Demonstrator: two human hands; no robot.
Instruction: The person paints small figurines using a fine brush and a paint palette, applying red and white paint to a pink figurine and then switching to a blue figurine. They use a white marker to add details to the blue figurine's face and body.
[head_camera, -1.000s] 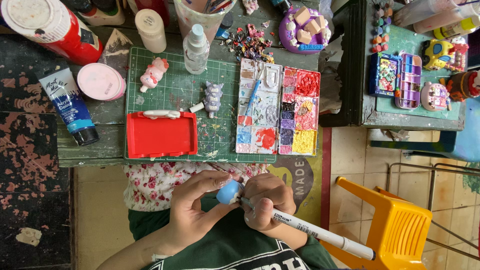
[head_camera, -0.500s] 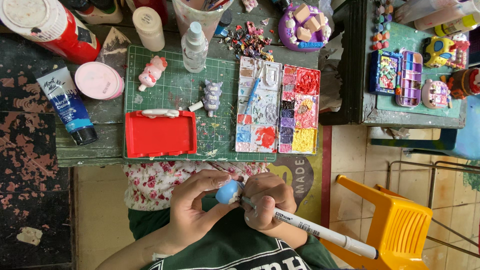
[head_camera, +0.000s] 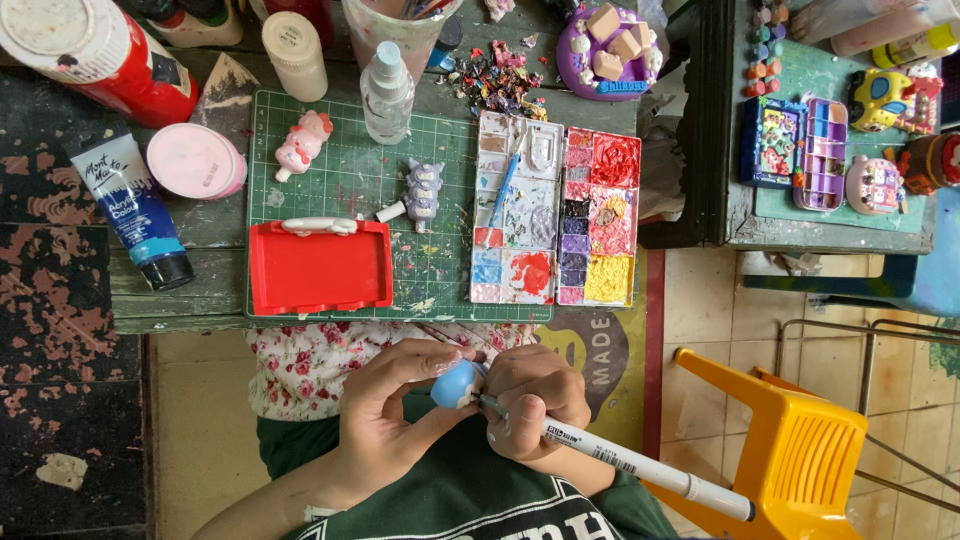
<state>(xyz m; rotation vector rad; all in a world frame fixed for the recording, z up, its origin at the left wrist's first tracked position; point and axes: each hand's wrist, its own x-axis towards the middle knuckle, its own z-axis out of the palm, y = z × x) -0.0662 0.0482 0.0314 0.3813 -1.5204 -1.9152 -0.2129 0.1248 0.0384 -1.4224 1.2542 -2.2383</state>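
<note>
Figurine (head_camera: 456, 383), small and blue, sits pinched in the left hand (head_camera: 395, 415). Right hand (head_camera: 535, 400) grips a white pen (head_camera: 640, 467) against it. Blue paint tube (head_camera: 135, 210) lies left of the red tray (head_camera: 320, 267).

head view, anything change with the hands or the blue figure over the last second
Almost nothing visibly changed. The left hand still holds the small blue figure over the lap, and the right hand still keeps the white marker with its tip at the figure. The red tray, paint palette and green cutting mat lie as before.
</note>
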